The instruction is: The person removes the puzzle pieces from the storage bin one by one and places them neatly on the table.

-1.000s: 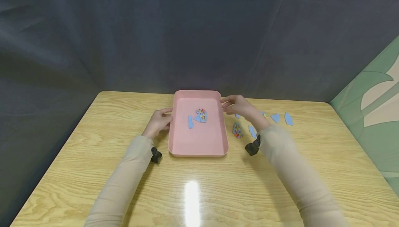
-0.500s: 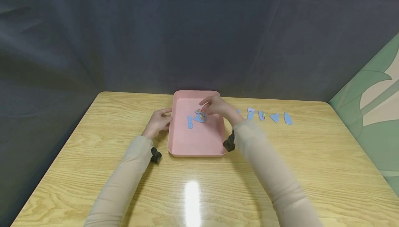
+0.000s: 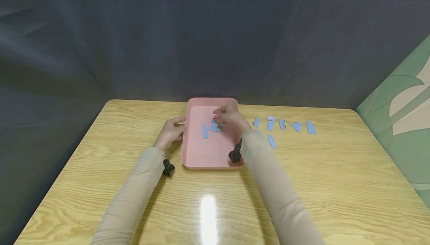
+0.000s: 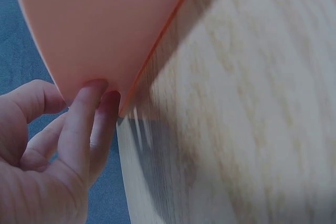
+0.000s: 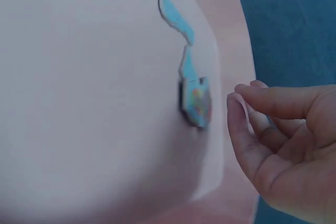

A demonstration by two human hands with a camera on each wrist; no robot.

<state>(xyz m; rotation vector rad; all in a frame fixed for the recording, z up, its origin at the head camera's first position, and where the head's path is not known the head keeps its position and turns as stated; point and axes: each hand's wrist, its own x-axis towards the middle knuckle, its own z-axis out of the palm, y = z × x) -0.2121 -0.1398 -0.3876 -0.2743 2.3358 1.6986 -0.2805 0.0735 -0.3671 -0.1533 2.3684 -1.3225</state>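
A shallow pink tray [image 3: 211, 159] lies on the table with flat light-blue puzzle pieces inside. One strip-shaped puzzle piece [image 3: 205, 132] sits apart on the left; beside it is a small cluster of puzzle pieces [image 3: 216, 127], partly printed with bright colours. My left hand [image 3: 169, 131] touches the tray's left outer wall, its fingertips [image 4: 97, 85] against the pink side in the left wrist view. Over the cluster hovers my right hand [image 3: 231, 118]. In the right wrist view its thumb and fingers [image 5: 239, 116] are bent loosely, with nothing visible between them, near the coloured pieces [image 5: 198, 103].
Right of the tray, several more blue puzzle pieces [image 3: 270, 123] lie spread in a row on the wooden table [image 3: 336, 170], with a single piece [image 3: 272, 141] nearer the front. A dark curtain [image 3: 215, 43] hangs behind the table's back edge.
My right hand has moved left from the tray's right rim to above the cluster. The colourful piece that lay right of the tray is gone from there. My left hand has stayed put.
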